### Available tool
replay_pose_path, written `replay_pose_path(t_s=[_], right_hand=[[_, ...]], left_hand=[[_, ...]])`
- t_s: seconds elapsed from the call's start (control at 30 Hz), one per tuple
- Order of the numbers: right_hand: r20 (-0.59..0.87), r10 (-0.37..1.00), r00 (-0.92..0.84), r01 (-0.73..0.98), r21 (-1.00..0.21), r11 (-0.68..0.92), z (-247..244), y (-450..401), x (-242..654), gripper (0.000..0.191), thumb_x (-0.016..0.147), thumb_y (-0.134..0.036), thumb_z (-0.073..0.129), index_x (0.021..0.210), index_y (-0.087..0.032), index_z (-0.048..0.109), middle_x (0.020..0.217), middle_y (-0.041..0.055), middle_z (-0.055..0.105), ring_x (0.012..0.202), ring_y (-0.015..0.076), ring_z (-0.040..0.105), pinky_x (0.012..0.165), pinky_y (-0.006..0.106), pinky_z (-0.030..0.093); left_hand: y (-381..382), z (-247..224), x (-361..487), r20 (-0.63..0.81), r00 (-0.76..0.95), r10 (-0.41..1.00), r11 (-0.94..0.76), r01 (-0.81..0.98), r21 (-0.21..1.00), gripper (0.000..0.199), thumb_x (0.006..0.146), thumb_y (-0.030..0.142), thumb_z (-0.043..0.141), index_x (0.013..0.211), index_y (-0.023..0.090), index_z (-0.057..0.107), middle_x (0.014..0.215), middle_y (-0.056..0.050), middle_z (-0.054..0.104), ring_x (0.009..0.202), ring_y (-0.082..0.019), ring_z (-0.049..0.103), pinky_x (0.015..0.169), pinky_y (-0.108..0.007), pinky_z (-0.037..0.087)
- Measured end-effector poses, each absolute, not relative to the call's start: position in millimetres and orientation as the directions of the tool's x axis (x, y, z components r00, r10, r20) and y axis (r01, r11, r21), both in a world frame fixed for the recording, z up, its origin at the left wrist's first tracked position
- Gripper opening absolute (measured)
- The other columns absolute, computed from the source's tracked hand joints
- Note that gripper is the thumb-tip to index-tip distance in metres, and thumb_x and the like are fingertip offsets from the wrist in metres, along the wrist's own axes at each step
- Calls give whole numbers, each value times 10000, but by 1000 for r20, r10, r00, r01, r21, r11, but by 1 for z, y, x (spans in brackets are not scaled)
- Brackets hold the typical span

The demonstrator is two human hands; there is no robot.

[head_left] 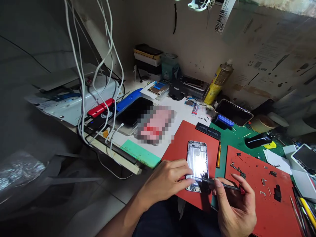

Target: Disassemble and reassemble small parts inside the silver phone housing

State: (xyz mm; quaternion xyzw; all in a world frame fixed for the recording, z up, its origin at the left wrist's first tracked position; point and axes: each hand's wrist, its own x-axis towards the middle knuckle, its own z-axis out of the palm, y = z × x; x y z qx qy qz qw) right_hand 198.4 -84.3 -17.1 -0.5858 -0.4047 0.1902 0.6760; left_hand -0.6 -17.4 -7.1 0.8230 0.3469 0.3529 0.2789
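An opened phone housing point(197, 156), silver inside and brightly lit, lies on a red mat point(177, 148). My left hand point(170, 177) grips its lower left edge, thumb and fingers closed there. In my right hand point(234, 207) is a slim dark screwdriver point(228, 186) with a red end, pinched between thumb and fingers. Its thin shaft points left across the housing's lower part; whether the tip touches is too small to tell. Above the housing lies a black phone battery point(208, 130). To its right rests a gold screwdriver point(218, 154).
Small parts and a flex cable point(238, 170) lie on a second red mat point(249, 210) at right. A yellow spray can point(218, 82) stands behind. White cables point(81, 82) hang at left. A phone point(234, 112) leans at the back right; tweezers and a yellow tool point(307, 210) lie far right.
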Motion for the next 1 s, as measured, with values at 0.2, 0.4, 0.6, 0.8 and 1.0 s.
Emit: replay_pose_path(t_s=[0.2,0.4,0.6,0.8,1.0], right_hand=[[350,726,592,246,-936,251,-17,-83,202,436,890,-259,879,1248,-193,639,830,33,828,635,187,802,580,272,667],[355,735,577,254,-934,252,-13,-81,202,370,950,-226,804,1261,-217,605,826,-1,795,648,169,791,605,272,672],[512,745,428,441,-837,322,8,-92,211,464,939,-118,783,1362,-217,618,894,17,820,720,193,829,660,295,712],[607,772,191,556,-715,425,27,-100,214,610,889,-10,786,1430,-232,614,1026,30,822,816,177,845,754,261,722],[604,797,-17,679,-578,452,29,-96,215,643,895,-23,798,1465,-230,585,1007,27,830,810,177,847,756,250,724]], left_hand=[[-34,-1,-11,570,328,753,-658,404,635,158,1033,171,704,1189,180,724,979,-19,733,762,-107,673,712,-249,558],[-80,-18,-6,689,322,649,-722,545,426,203,974,-3,694,1142,91,756,923,-50,776,797,-156,720,794,-330,573],[-104,-50,14,710,364,602,-726,620,298,355,1026,14,537,1309,77,740,1075,-106,822,920,-234,763,864,-406,599],[-99,-48,19,734,330,593,-720,625,301,340,1007,-44,507,1225,60,746,1076,-110,829,916,-231,766,877,-395,588],[-99,-46,21,716,323,619,-707,626,329,281,971,-47,543,1130,65,746,983,-112,809,870,-242,760,840,-397,600]])
